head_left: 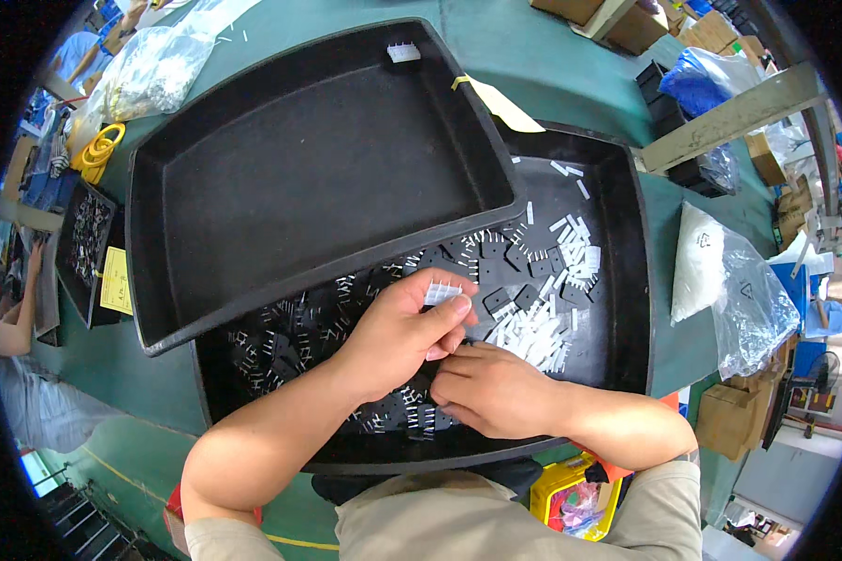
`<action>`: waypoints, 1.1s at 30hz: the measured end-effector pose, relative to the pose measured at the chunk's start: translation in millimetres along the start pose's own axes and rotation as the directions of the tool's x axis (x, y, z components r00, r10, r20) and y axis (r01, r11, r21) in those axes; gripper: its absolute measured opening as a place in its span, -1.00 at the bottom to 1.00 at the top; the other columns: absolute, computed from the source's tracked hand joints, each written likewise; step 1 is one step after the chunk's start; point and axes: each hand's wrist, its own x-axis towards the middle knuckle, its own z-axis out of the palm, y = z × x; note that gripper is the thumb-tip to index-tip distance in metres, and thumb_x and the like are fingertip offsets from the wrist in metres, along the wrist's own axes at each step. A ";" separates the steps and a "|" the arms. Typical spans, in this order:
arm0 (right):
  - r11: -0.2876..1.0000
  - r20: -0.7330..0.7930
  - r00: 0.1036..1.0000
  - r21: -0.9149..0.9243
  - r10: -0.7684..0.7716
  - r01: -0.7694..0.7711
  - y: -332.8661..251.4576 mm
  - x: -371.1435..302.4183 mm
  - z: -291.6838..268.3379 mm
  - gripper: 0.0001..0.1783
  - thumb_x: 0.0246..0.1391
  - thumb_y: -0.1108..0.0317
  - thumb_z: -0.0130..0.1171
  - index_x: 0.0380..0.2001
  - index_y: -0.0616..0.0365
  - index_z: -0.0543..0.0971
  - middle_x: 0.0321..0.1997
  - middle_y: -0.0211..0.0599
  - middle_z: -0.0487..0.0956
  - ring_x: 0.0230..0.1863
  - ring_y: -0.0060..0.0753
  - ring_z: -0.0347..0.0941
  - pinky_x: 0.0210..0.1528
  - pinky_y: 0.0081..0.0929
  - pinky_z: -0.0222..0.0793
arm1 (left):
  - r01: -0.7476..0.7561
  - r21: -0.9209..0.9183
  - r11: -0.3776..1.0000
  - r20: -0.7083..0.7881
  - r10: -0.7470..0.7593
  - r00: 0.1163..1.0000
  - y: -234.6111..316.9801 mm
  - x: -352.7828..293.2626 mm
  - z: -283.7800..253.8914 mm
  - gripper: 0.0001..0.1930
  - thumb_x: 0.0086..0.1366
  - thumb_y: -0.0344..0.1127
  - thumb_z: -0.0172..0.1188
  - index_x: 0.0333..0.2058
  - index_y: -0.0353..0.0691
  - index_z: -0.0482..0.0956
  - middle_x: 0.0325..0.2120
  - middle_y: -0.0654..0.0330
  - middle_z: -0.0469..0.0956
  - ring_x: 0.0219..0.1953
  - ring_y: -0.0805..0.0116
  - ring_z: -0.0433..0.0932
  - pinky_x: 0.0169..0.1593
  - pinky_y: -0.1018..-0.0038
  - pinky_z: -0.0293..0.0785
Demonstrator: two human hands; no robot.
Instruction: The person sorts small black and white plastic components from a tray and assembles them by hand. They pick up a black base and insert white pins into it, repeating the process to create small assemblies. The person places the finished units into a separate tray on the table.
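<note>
My left hand [393, 332] is closed, with a small white plastic block with metal pins [442, 294] held between thumb and fingers. Just below and to its right, my right hand [496, 388] has its fingers curled together; whatever they grip is hidden. Both hands are over a large black tray [631, 280]. In it lie black plastic pieces with metal pins [493, 248] and a heap of white plastic strips [533, 338]. A second black tray [290, 159] rests tilted across its far left part, with one similar white pinned block [403, 52] in its far corner.
Yellow paper [500, 103] hangs on the upper tray's rim. To the left stand a small black bin of metal parts [89, 224] and a yellow coil [101, 154]. Plastic bags [748, 280] lie right, beside a metal post [739, 117]. Another person's arm [19, 309] shows far left.
</note>
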 end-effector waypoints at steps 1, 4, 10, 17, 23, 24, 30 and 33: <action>0.991 -0.023 1.000 0.134 0.017 -0.014 -1.9 0.1 -4.4 -0.78 -0.08 0.46 0.25 -0.32 0.16 0.48 -0.24 -0.17 0.47 -0.10 -0.06 0.45 -0.07 -0.16 0.40 | -0.008 -0.009 1.000 0.011 0.008 1.000 -0.4 0.3 -1.4 -0.77 0.45 -0.28 0.06 -0.03 -0.27 0.44 -0.36 0.21 0.48 -0.47 0.53 0.34 -0.46 0.64 0.22; 0.916 -0.149 0.988 0.401 0.043 0.020 -7.5 -2.6 -21.6 -0.81 -0.03 0.56 0.20 -0.28 0.17 0.49 -0.26 -0.19 0.47 -0.12 -0.06 0.44 -0.08 -0.22 0.39 | 0.065 -0.044 0.997 -0.048 -0.067 0.997 5.9 -1.3 1.4 -0.70 0.48 -0.15 -0.01 -0.03 -0.26 0.46 -0.34 0.23 0.48 -0.46 0.52 0.34 -0.44 0.61 0.23; 0.821 -0.438 0.818 0.566 0.373 -0.071 9.1 -8.3 -34.7 -0.64 0.05 0.66 0.13 -0.05 0.21 0.50 -0.20 -0.25 0.49 -0.21 -0.44 0.47 -0.20 -0.51 0.40 | 0.104 -0.180 0.978 0.010 -0.104 0.995 8.2 -2.3 -1.0 -0.65 0.45 -0.04 0.06 -0.10 -0.24 0.50 -0.38 0.29 0.45 -0.47 0.56 0.34 -0.44 0.62 0.22; 0.560 -0.301 0.744 0.821 0.596 -0.116 8.2 -5.8 -40.5 -0.67 0.11 0.58 0.22 -0.07 0.21 0.41 -0.26 -0.40 0.47 -0.28 -0.64 0.45 -0.31 -0.64 0.40 | -0.019 0.243 0.970 -0.020 0.024 1.000 6.5 -2.5 4.8 -0.92 0.37 -0.37 0.15 -0.29 -0.23 0.49 -0.56 0.32 0.46 -0.58 0.61 0.33 -0.54 0.63 0.19; 0.947 -0.240 0.924 -0.041 0.299 -0.317 22.0 -11.0 -43.5 -0.83 -0.07 0.33 0.29 -0.41 0.16 0.56 -0.30 -0.13 0.49 -0.26 0.02 0.49 -0.24 -0.16 0.46 | -0.059 0.161 0.985 -0.119 0.078 0.990 9.3 -0.6 3.2 -0.91 0.37 -0.36 0.16 -0.32 -0.20 0.47 -0.59 0.32 0.43 -0.60 0.62 0.31 -0.55 0.63 0.17; 0.945 -0.217 0.934 -0.103 0.283 -0.311 19.2 -10.5 -38.3 -0.83 -0.07 0.33 0.28 -0.40 0.16 0.56 -0.31 -0.14 0.48 -0.25 0.01 0.49 -0.22 -0.16 0.45 | -0.056 0.146 0.988 -0.122 0.074 0.990 9.1 -0.4 3.6 -0.91 0.37 -0.36 0.16 -0.33 -0.20 0.47 -0.59 0.32 0.43 -0.60 0.61 0.31 -0.55 0.63 0.17; 0.918 -0.169 0.948 -0.252 0.271 -0.307 12.8 -7.6 -14.5 -0.83 -0.10 0.34 0.24 -0.42 0.18 0.57 -0.29 -0.16 0.49 -0.17 -0.05 0.47 -0.12 -0.19 0.43 | -0.041 0.159 0.986 -0.092 0.056 0.994 8.1 -0.7 2.8 -0.90 0.36 -0.35 0.18 -0.32 -0.19 0.47 -0.58 0.32 0.44 -0.59 0.62 0.32 -0.55 0.62 0.18; 0.926 -0.160 0.956 -0.254 0.246 -0.280 12.4 -8.1 -9.1 -0.87 -0.11 0.37 0.21 -0.43 0.17 0.57 -0.29 -0.17 0.50 -0.19 -0.07 0.48 -0.13 -0.20 0.44 | 0.013 0.229 0.973 -0.129 0.017 0.991 10.5 -1.3 4.2 -0.91 0.36 -0.35 0.18 -0.31 -0.19 0.47 -0.58 0.32 0.44 -0.58 0.61 0.32 -0.55 0.62 0.19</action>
